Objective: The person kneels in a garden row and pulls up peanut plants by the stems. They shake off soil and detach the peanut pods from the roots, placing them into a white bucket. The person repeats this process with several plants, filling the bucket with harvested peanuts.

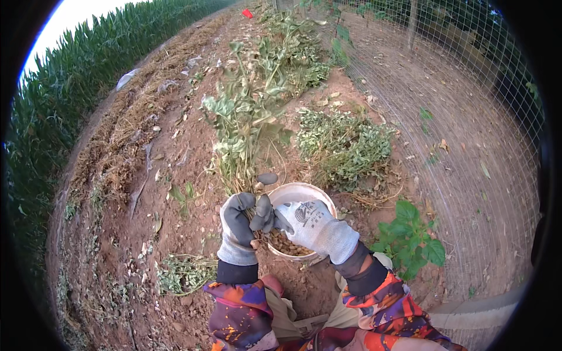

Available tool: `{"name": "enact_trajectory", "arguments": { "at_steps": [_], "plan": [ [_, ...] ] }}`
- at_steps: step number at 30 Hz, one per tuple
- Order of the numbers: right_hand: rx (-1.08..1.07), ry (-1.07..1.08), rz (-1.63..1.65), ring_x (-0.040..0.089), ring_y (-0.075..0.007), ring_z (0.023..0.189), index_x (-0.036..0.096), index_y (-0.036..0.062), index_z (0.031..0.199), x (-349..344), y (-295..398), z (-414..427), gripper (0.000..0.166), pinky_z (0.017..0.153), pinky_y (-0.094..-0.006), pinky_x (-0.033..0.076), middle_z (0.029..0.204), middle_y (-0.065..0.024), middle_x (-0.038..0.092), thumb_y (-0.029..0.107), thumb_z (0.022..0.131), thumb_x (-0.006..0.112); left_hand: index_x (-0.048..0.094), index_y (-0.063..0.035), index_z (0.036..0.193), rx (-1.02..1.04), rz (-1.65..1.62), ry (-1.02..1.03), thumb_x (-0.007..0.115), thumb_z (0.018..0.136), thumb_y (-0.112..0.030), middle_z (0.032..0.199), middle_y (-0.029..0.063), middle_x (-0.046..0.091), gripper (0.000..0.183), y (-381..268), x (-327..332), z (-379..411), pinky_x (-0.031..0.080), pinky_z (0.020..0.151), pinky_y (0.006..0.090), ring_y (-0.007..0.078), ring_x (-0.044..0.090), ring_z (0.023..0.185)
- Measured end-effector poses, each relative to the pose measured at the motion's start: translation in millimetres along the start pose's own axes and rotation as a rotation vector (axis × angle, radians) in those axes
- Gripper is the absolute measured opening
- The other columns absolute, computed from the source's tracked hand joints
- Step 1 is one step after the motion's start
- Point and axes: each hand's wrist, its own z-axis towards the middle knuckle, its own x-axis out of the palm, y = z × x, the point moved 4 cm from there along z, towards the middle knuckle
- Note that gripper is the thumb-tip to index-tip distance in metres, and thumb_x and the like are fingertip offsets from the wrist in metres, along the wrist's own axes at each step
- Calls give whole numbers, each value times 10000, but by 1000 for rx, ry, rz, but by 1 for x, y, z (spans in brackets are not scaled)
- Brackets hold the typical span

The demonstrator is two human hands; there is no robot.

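My left hand (237, 223), in a grey-coated work glove, grips the lower stems of an uprooted peanut plant (239, 145). Its leafy tops point away from me, pale green and wilted. My right hand (307, 221), gloved alike with print on its back, reaches across a white bucket (303, 188). Its fingers are bent in at the plant's root end, close against the left hand; what lies between the fingertips is hidden. Peanut pods (287, 245) cover the bottom of the bucket. A few pods hang by the left wrist.
Pulled peanut plants lie in a heap (351, 147) right of the bucket and in a smaller bunch (186, 272) at left. A leafy green weed (410, 243) grows near my right arm. Wire mesh fence (474, 52) runs along the right, tall corn (66, 87) along the left.
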Motion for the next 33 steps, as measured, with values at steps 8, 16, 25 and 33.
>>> {"name": "enact_trajectory", "arguments": {
  "at_steps": [8,16,25,33],
  "plan": [
    [322,262,792,592,-261,790,514,60,1100,11,-39,-16,322,663,-368,453,927,-117,596,169,797,522,442,128,1084,-44,-432,74,361,788,-183,506,15,362,437,2,17,-4,309,351,273,131,317,385],
    [404,314,-32,585,-300,843,566,71,982,14,-58,-22,273,742,-384,450,892,-151,600,227,759,588,411,132,1138,94,-285,86,333,780,-146,495,43,397,460,-28,7,-12,326,365,277,142,334,374],
    [-42,-236,384,580,-258,667,579,42,981,-30,29,2,381,592,-331,458,749,-101,574,282,712,701,402,108,1176,146,-43,-315,345,756,-215,569,43,460,533,-18,-18,-4,334,391,278,120,326,375],
    [-156,-207,77,567,-273,742,557,46,1030,7,40,11,363,646,-350,459,845,-100,556,155,707,682,437,7,1179,188,30,-284,382,833,-121,670,37,504,373,-10,-20,-5,413,444,242,85,433,486]
  ]
}}
